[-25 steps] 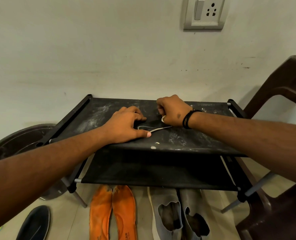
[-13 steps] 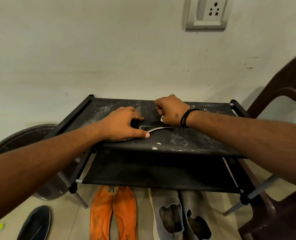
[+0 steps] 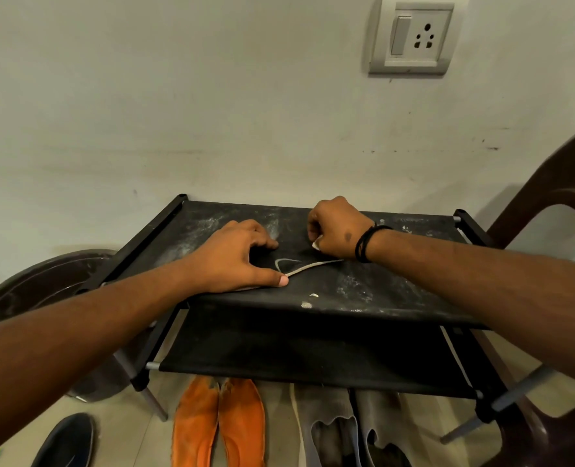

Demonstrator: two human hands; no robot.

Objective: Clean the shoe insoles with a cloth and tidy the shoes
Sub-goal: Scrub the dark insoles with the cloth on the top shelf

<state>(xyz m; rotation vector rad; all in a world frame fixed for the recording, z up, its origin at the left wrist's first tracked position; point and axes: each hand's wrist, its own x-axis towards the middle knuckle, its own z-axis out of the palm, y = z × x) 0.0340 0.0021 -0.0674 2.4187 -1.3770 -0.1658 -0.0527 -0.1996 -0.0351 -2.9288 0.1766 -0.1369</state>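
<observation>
Insole (image 3: 299, 264), a dark one with a pale edge, lies flat on the dusty top shelf of the black fabric shoe rack (image 3: 397, 291), against the wall. From where I stand it looks thin, light and bendy, the kind of thing that would skate across that cloth shelf if nobody held it. The left hand (image 3: 235, 261) does just that: palm down, fingers spread over the near end, thumb pressed on the pale rim. The right hand (image 3: 336, 230) is curled into a fist over the far end, with a scrap of whitish cloth (image 3: 316, 245) peeping out under it; the fingers seem closed round that cloth.

I would judge it best pinned flat near one end while the other is rubbed, and lifted by its edge, since it will flop if taken by the middle. It should not be fragile, though hard scrubbing could crease it.

Below on the floor lie a pair of orange insoles (image 3: 218, 423), a pair of grey shoes (image 3: 350, 429) and one dark insole (image 3: 67, 443).
</observation>
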